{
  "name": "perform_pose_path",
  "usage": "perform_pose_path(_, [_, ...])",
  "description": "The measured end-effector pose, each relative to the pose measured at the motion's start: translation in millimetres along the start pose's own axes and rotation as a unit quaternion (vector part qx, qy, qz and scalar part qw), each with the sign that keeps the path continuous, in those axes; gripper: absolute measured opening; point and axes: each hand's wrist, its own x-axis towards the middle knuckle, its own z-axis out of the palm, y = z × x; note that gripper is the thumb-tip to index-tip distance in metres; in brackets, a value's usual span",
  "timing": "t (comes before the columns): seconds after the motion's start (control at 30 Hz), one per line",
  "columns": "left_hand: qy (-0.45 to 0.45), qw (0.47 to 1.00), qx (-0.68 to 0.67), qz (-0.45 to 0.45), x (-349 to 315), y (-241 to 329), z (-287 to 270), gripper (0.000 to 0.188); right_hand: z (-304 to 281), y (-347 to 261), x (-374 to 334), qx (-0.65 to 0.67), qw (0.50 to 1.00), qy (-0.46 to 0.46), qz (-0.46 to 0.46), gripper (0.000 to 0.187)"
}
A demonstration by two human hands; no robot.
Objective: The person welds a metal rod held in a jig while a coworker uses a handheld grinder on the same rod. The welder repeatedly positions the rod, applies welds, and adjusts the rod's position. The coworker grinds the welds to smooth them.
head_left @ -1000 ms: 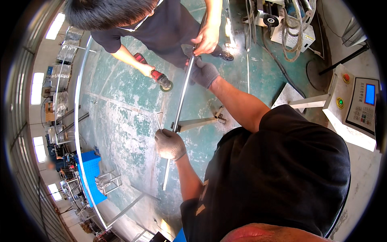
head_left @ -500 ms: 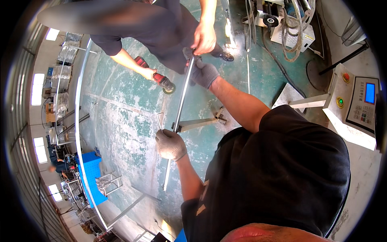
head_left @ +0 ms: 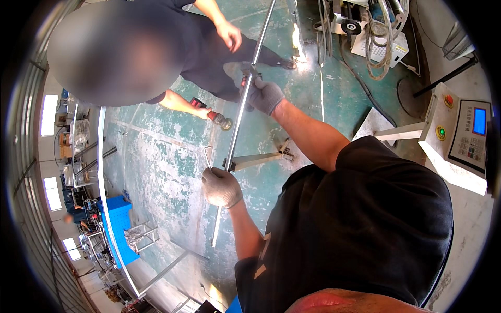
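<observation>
My left hand [head_left: 222, 188], in a grey knit glove, is closed around a thin bent metal rod [head_left: 207, 155]; its angled end sticks up past my fingers. Beside it, a long shiny metal tube [head_left: 241, 112] runs up to the top edge, with a dark fitting [head_left: 228, 164] on it. My right hand [head_left: 267, 97], gloved as well, is closed at the tube's far joint [head_left: 250, 70]; its fingertips are partly hidden. A dark and red part shows there, too covered to name. A co-worker's hand [head_left: 202, 111] holds a red and black angle grinder [head_left: 220, 121] left of the tube.
The co-worker's other hand [head_left: 229, 37] hangs near the tube. A support leg [head_left: 258, 160] stands under the tube. On the right are a control box [head_left: 469, 133] with a blue screen and a machine with hoses [head_left: 383, 44]. A long metal rail [head_left: 102, 172] and blue bin [head_left: 119, 224] lie left.
The co-worker's hand has lifted off the tube's joint, uncovering the tube beyond it. The co-worker's head has moved lower and the grinder slightly right. My hands have stayed in place.
</observation>
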Motion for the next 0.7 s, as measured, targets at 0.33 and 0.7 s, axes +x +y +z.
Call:
perform_pose_path(0.33, [-0.013,1.000,0.004,-0.018,-1,0,3,0.014,2,-2,-2,-0.014,1.000,0.009,-0.003,0.031])
perform_pose_path(0.7, [-0.004,1.000,0.018,-0.015,1,0,3,0.011,-26,-15,16,-0.013,0.995,-0.098,0.025,0.040])
